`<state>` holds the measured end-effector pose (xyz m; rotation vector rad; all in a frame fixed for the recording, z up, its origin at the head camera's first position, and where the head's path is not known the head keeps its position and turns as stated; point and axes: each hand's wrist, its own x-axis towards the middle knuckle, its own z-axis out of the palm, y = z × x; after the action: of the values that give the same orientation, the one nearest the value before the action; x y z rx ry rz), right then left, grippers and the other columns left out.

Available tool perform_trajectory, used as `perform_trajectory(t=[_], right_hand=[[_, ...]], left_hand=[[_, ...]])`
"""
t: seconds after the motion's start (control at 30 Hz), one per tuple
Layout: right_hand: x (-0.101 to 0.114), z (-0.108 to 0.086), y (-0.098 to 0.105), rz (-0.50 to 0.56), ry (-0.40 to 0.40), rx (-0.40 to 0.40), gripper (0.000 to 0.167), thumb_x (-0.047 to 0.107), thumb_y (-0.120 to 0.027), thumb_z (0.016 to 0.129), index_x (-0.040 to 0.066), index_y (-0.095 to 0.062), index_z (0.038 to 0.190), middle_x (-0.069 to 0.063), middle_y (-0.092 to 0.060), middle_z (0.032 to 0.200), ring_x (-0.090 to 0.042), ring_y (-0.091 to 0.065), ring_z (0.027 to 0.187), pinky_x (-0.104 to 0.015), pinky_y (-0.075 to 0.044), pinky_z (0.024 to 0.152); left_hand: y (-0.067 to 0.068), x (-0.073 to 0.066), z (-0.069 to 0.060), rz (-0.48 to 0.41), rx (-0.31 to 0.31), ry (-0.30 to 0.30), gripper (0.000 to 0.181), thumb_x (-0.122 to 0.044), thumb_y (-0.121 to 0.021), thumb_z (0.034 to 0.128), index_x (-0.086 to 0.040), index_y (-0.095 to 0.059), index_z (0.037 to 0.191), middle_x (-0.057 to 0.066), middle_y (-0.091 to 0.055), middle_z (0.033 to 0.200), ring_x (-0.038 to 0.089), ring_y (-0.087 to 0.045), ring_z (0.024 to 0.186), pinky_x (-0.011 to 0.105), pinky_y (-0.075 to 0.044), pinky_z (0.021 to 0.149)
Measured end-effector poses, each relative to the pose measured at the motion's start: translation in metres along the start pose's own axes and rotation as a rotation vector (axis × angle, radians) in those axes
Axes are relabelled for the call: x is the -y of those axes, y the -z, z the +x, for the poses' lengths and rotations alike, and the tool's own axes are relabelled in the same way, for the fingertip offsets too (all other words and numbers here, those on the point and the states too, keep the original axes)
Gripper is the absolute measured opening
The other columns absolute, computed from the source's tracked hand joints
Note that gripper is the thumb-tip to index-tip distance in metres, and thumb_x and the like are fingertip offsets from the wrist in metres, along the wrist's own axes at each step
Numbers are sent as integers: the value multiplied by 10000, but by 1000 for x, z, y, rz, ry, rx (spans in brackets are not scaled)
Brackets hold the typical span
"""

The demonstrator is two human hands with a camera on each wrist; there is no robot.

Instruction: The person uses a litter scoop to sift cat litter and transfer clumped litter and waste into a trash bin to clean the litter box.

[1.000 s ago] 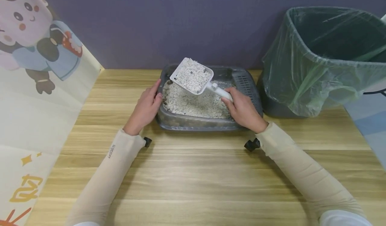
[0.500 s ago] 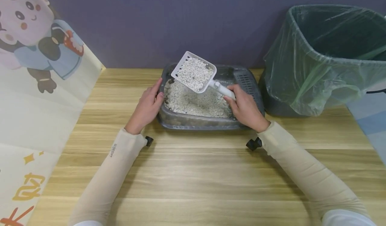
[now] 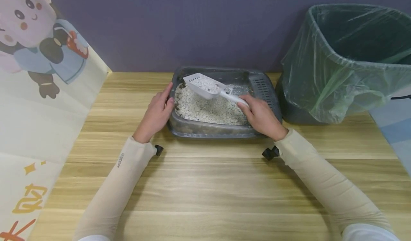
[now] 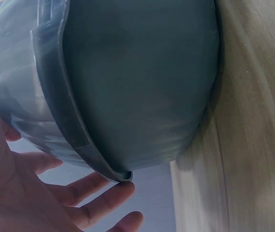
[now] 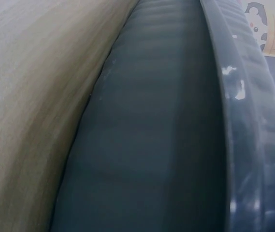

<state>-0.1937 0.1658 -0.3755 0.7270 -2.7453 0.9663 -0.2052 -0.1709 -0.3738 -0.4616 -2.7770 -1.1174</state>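
Note:
A grey litter box (image 3: 221,131) holding pale, crumbly cat litter (image 3: 212,114) stands on the table against the wall. My left hand (image 3: 155,112) rests against its left side; in the left wrist view the fingers (image 4: 106,200) are extended and touch the rim from outside. My right hand (image 3: 261,118) grips the handle of a white litter scoop (image 3: 200,91) above the litter. The scoop carries a load of litter, and slots show at its tip. The right wrist view is filled by the box's outer wall (image 5: 137,125), with the scoop hidden there.
Right of the box stands a tall dark bin (image 3: 295,109) lined with a translucent green bag (image 3: 337,87). A dark purple wall (image 3: 192,26) rises behind the box. The wooden table (image 3: 212,187) extends in front, and a cartoon-printed panel (image 3: 48,126) flanks the left.
The scoop's head rose slightly, then dropped and tilted, so its side wall now faces the head camera. My left hand stays at the box's left side.

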Motion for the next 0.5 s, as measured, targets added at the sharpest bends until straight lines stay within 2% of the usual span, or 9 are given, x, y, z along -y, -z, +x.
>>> perform_trajectory(t=[0.27, 0.5], right_hand=[[1, 0, -2, -14, -32, -36, 350, 240, -501, 984, 42, -530, 1272, -56, -542, 949, -188, -433, 632, -358, -378, 584], [0, 0, -3, 0, -115, -67, 399, 242, -521, 975, 44, -521, 1321, -62, -532, 936, -177, -428, 527, -333, -387, 446]], left_hand=[[0, 1, 0, -12, 12, 4, 550, -340, -319, 1010, -168, -204, 1519, 221, -487, 1216, 328, -436, 1057, 491, -363, 865], [1, 0, -1, -13, 20, 10, 548, -349, -309, 1012, -184, -191, 1521, 229, -448, 1317, 345, -415, 1158, 512, -344, 936]])
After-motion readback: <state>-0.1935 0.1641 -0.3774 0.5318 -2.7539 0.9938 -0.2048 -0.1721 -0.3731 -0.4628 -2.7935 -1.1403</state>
